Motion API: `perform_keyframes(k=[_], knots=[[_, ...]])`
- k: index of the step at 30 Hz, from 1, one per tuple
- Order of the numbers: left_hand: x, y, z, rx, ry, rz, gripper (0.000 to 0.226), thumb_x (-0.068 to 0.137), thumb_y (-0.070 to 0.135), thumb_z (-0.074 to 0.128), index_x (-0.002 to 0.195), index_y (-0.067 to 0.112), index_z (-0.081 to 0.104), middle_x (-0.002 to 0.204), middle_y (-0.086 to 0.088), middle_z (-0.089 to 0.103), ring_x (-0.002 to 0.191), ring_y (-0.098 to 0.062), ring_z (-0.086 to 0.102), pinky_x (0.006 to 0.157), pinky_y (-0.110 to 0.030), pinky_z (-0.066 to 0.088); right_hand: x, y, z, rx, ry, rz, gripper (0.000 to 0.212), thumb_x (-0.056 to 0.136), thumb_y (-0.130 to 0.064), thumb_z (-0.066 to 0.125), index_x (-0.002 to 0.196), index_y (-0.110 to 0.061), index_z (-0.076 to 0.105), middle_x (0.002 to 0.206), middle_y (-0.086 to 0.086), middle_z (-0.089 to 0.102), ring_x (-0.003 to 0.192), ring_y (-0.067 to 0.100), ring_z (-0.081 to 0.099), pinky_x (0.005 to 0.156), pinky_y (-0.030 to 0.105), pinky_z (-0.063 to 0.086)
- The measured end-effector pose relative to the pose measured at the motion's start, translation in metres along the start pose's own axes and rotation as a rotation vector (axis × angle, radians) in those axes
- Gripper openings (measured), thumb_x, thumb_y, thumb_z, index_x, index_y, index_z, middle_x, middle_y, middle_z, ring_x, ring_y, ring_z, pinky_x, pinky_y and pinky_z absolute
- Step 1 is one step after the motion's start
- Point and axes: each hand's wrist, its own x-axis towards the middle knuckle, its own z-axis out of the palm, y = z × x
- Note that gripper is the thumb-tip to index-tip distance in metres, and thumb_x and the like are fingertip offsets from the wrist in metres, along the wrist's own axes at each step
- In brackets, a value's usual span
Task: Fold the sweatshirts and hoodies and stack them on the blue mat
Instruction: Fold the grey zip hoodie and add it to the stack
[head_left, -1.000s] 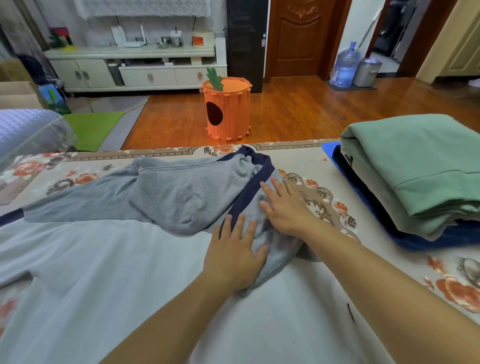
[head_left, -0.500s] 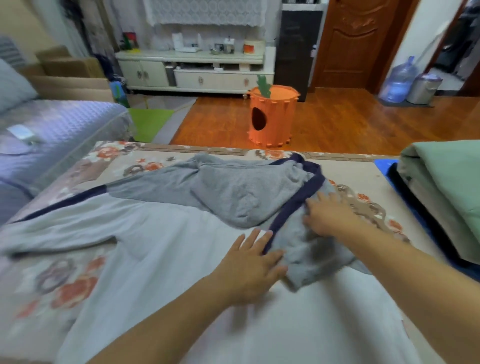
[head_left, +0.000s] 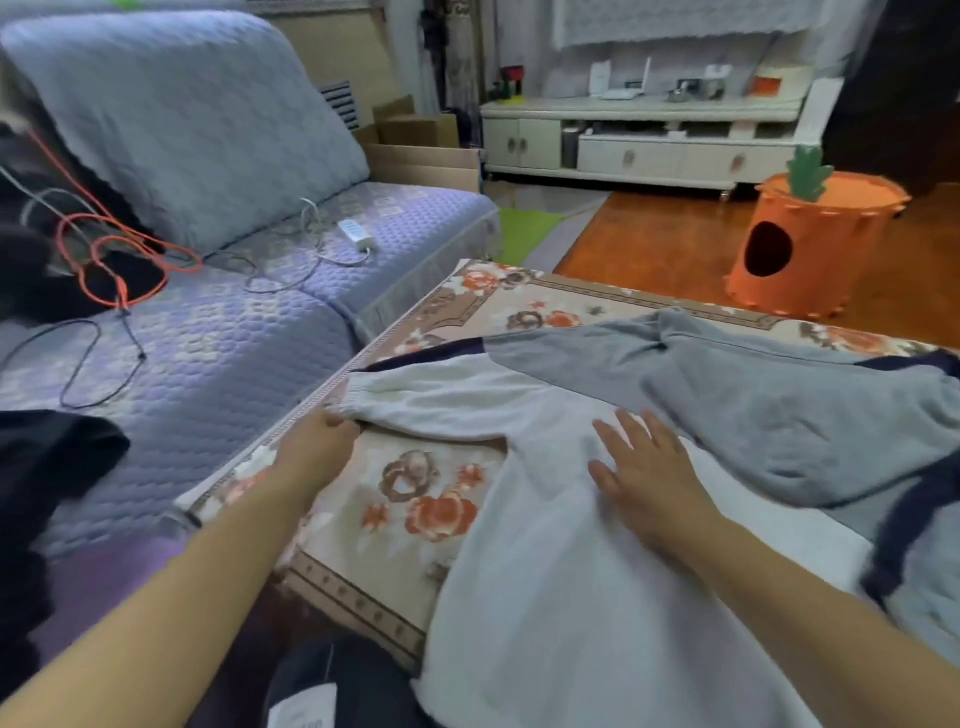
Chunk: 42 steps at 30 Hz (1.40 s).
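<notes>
Moved leftward, left hand (head_left: 317, 441) seemingly pinches white-grey hoodie's (head_left: 571, 519) cuff (right hand (head_left: 649, 473) flat).

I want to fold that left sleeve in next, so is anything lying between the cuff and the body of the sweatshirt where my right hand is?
Nothing visible does. The left hand grips the white sleeve cuff at the table's edge, and only bare floral tablecloth lies between it and the sweatshirt body, where the right hand presses flat.
</notes>
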Motion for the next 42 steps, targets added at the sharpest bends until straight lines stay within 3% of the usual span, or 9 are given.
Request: perform_keyframes(k=[7, 12, 15, 21, 27, 30, 32, 37, 42], knots=[[0.085, 0.039, 0.017, 0.104, 0.063, -0.152, 0.054, 0.099, 0.036, 0.053, 0.135, -0.004, 0.053, 0.136, -0.021, 0.057, 0.123, -0.041, 0.054, 0.106, -0.041, 0.044, -0.003, 0.004, 0.021, 0.029, 0.019, 0.068, 0.073, 0.09, -0.053, 0.003, 0.152, -0.031, 0.034, 0.163, -0.001, 0.024, 0.151, 0.019, 0.018, 0.123, 0.038, 0.014], [0.104, 0.039, 0.037, 0.142, -0.005, -0.264, 0.093, 0.084, 0.043, 0.076, 0.151, -0.003, 0.032, 0.148, -0.021, 0.047, 0.132, -0.036, 0.049, 0.109, -0.04, 0.042, -0.005, -0.001, 0.018, 0.048, 0.054, 0.09, 0.077, 0.086, -0.054, 0.001, 0.151, -0.032, 0.037, 0.163, -0.004, 0.026, 0.15, 0.018, 0.019, 0.123, 0.036, 0.014], [0.105, 0.049, 0.035, 0.094, -0.002, -0.238, 0.067, 0.09, 0.025, 0.074, 0.143, -0.004, 0.045, 0.14, -0.022, 0.053, 0.126, -0.036, 0.054, 0.096, -0.039, 0.045, -0.004, 0.0, 0.018, 0.057, 0.043, 0.097, 0.078, 0.086, -0.055, 0.0, 0.153, -0.034, 0.034, 0.164, -0.006, 0.023, 0.15, 0.016, 0.016, 0.123, 0.034, 0.012], [0.103, 0.036, 0.033, -0.393, -0.138, -0.202, 0.028, 0.088, 0.023, 0.074, 0.112, 0.01, 0.069, 0.086, -0.01, 0.071, 0.071, -0.025, 0.064, 0.067, -0.033, 0.054, -0.006, 0.0, 0.017, 0.032, 0.035, 0.086, 0.075, 0.088, -0.054, 0.002, 0.152, -0.033, 0.034, 0.163, -0.005, 0.023, 0.15, 0.018, 0.017, 0.123, 0.036, 0.014], [0.096, 0.051, 0.028, -0.56, -0.038, -0.224, 0.031, 0.091, 0.018, 0.065, 0.121, 0.011, 0.06, 0.105, -0.012, 0.064, 0.087, -0.025, 0.06, 0.069, -0.034, 0.051, -0.005, 0.001, 0.019, 0.046, 0.043, 0.098, 0.067, 0.092, -0.053, 0.011, 0.152, -0.035, 0.033, 0.164, -0.008, 0.021, 0.15, 0.015, 0.013, 0.122, 0.032, 0.01], [0.072, 0.102, 0.034, -0.478, -0.001, 0.005, 0.009, 0.088, 0.016, 0.061, 0.094, 0.011, 0.064, 0.099, -0.013, 0.064, 0.085, -0.026, 0.061, 0.074, -0.033, 0.05, -0.002, 0.005, 0.018, 0.154, 0.078, 0.078, 0.051, 0.1, -0.046, 0.034, 0.148, -0.031, 0.043, 0.161, -0.007, 0.029, 0.149, 0.014, 0.019, 0.122, 0.029, 0.011], [0.033, 0.147, 0.048, -0.208, -0.006, 0.297, 0.027, 0.081, 0.032, 0.055, 0.082, 0.008, 0.066, 0.088, -0.011, 0.067, 0.083, -0.026, 0.062, 0.078, -0.037, 0.051, 0.0, 0.008, 0.006, 0.406, 0.061, 0.119, 0.042, 0.101, -0.04, 0.046, 0.14, -0.025, 0.054, 0.154, -0.006, 0.042, 0.145, 0.014, 0.03, 0.118, 0.027, 0.018], [-0.106, 0.202, 0.128, 0.462, -0.195, 0.868, 0.021, 0.092, 0.029, 0.052, 0.107, 0.022, 0.066, 0.115, -0.006, 0.068, 0.111, -0.029, 0.061, 0.089, -0.036, 0.043, -0.017, 0.039, -0.063, 1.731, 0.099, 0.563, 0.036, 0.102, -0.042, 0.046, 0.122, -0.017, 0.064, 0.122, 0.006, 0.067, 0.112, 0.022, 0.063, 0.092, 0.039, 0.053], [-0.181, 0.142, 0.19, 0.687, -0.509, 1.053, 0.052, 0.092, 0.06, 0.042, 0.127, 0.026, 0.058, 0.121, -0.007, 0.063, 0.113, -0.033, 0.056, 0.094, -0.043, 0.041, -0.06, 0.063, -0.061, 1.517, -0.074, 0.766, 0.02, 0.099, -0.024, 0.055, 0.097, -0.01, 0.069, 0.077, 0.01, 0.07, 0.068, 0.027, 0.064, 0.069, 0.038, 0.051]])
